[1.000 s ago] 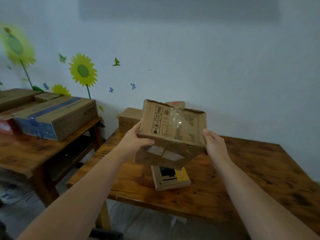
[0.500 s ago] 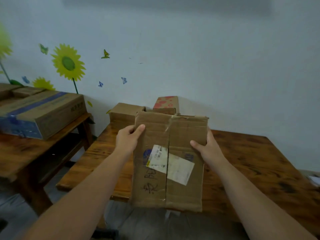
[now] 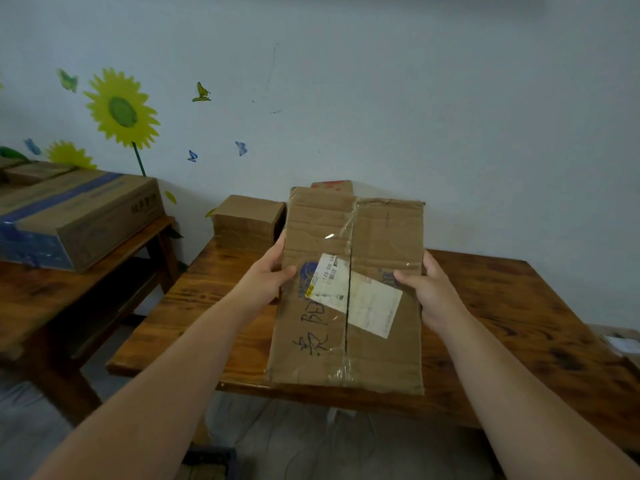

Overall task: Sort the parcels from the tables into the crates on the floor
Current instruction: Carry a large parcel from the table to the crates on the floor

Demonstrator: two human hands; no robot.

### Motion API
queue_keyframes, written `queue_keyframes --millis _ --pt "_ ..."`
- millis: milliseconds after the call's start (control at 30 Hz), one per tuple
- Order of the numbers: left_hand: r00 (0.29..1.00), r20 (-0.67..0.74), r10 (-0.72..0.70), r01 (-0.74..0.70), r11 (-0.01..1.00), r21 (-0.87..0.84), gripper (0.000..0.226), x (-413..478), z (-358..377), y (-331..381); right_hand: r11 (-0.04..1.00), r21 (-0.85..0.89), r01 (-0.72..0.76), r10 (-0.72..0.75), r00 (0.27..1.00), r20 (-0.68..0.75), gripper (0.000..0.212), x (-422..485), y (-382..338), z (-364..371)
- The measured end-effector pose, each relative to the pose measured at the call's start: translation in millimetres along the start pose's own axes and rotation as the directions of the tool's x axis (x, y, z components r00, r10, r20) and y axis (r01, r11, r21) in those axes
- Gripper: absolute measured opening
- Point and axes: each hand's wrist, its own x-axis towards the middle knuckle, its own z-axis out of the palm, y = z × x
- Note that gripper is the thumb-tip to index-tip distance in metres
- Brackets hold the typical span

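Change since earlier frames: parcel (image 3: 381, 237) has turned from a tilted pose, side panel with printed symbols showing, to its broad taped face toward the camera. It now fills more of the view.
Head view, parcel: flat brown cardboard, held roughly upright between both hands, centre of the scene, in front of the near table (image 3: 502, 306). Its lower edge overlaps the table's near edge. Contact with the tabletop cannot be told.
Head view, parcel face: white shipping label (image 3: 367, 303) stuck askew across the centre seam, clear tape along the seam, dark handwriting to the lower left.
Head view, left hand (image 3: 266, 275): grips the parcel's left edge, thumb on the front face, fingers hidden behind the cardboard.
Head view, right hand (image 3: 429, 289): grips the right edge, thumb pressed on the front face just beside the label, fingers curled round the back.
Head view, far end of table: small brown box (image 3: 247, 220) against the wall, just left of the parcel. A red-patterned box (image 3: 331, 184) shows above the parcel's top edge.
Head view, left table (image 3: 34, 299): carries a long carton with a blue band (image 3: 79, 209). More brown boxes lie beyond it, partly cut off.
Head view, wall (image 3: 450, 116): pale, with a sunflower sticker (image 3: 121, 110) and small butterfly stickers on the left.
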Motion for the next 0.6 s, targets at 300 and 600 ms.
queue_keyframes --millis 300,600 --pt "0.990 -0.111 -0.092 0.091 0.996 -0.010 0.016 12.7 8.6 -0.6 0.990 -0.133 -0.050 0.010 0.958 -0.286 0.030 2.0 24.3 -3.5" --pt "0.994 -0.087 -0.070 0.085 0.980 0.183 0.016 33.4 29.1 -18.0 0.999 -0.030 -0.046 0.028 0.901 -0.433 0.067 -11.4 28.9 -30.3"
